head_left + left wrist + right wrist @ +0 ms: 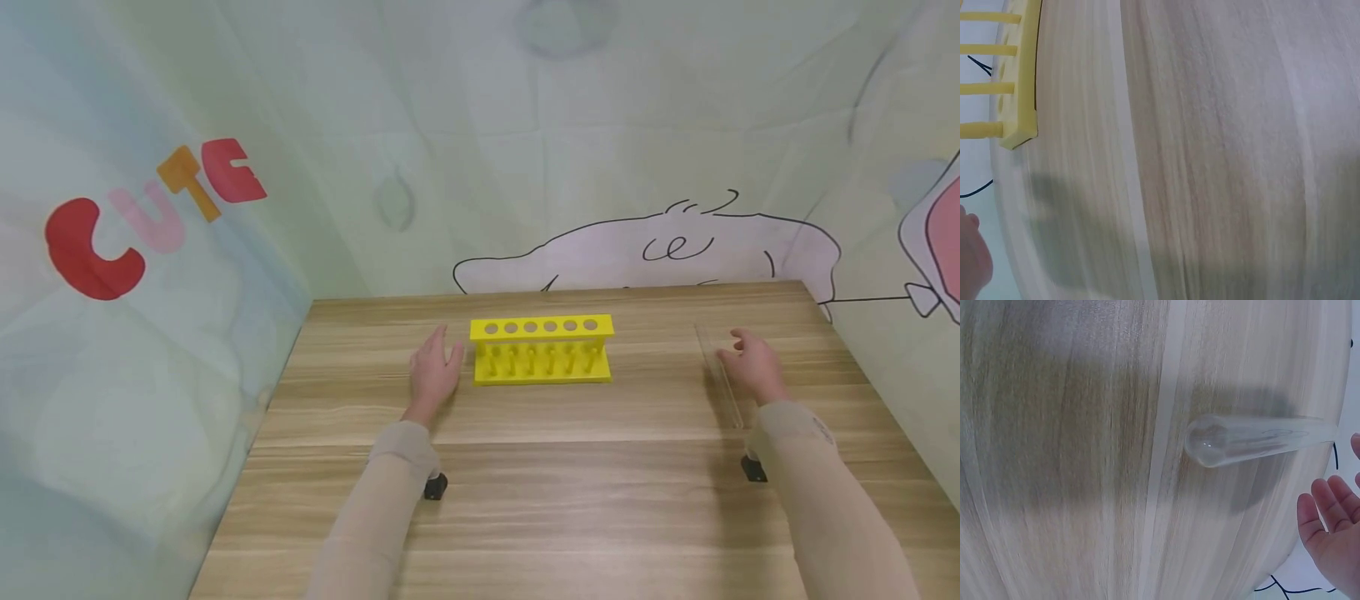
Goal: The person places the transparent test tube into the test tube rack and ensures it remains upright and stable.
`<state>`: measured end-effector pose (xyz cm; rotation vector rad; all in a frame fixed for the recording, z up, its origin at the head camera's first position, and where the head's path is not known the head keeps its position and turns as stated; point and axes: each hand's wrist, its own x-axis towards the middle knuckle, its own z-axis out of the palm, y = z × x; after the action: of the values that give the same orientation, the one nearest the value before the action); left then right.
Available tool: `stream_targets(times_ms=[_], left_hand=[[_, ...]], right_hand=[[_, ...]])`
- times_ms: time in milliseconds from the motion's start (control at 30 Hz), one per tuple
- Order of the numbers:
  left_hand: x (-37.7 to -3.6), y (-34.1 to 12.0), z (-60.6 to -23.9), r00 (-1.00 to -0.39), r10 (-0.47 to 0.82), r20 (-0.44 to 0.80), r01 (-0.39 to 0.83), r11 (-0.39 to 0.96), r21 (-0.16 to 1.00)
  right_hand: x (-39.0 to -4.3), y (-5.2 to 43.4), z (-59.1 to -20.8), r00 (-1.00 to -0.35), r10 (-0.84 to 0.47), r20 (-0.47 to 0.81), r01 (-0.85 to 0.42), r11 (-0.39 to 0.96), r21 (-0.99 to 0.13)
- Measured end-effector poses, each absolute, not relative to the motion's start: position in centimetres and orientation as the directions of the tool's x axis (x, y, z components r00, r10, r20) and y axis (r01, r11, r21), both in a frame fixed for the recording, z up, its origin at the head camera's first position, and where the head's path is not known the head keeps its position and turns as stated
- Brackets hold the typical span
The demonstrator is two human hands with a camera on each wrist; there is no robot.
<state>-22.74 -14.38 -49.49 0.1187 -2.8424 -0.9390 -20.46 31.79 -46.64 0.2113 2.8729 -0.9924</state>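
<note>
Sleeves: two beige sleeves (375,508) come in from the near edge of the desk (525,500), well short of the rack, each with a small dark wrist camera beside it.
Rack: a yellow test-tube rack (542,350) stands upright toward the far side of the desk; six round holes along its top, all empty as far as the head view shows.
Left hand: the left hand (433,371) lies just left of the rack, fingers straight and relaxed, close to the rack's end — whether it touches is hard to tell. It holds nothing.
Test tube: a clear glass test tube (1260,440) lies flat on the desk well to the right of the rack, its length running away from the person and its rounded closed end toward them; it looks empty.
Right hand: the right hand (752,363) hovers just right of the tube, farther from the rack, fingers loosely spread, palm toward the glass, apart from it.
Handling: likely light, stiff, smooth and breakable — it may roll or slip. A gentle pinch across the middle of the barrel seems the safest hold, without squeezing hard.
</note>
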Motion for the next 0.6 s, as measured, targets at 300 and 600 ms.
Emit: stream_targets(times_ms=[300, 600], left_hand=[[-23.1, -13.5, -49.5, -0.986, -0.143, 0.081, -0.057, 0.757, 0.651], [-23.1, -12.6, -49.1, -0.986, -0.160, 0.039, -0.089, 0.713, 0.695]], right_hand=[[-20.5, 31.8, -47.1, -0.991, 0.093, -0.101, 0.134, 0.805, -0.577], [-20.4, 31.6, -48.0, -0.988, 0.089, -0.128, 0.149, 0.780, -0.607]])
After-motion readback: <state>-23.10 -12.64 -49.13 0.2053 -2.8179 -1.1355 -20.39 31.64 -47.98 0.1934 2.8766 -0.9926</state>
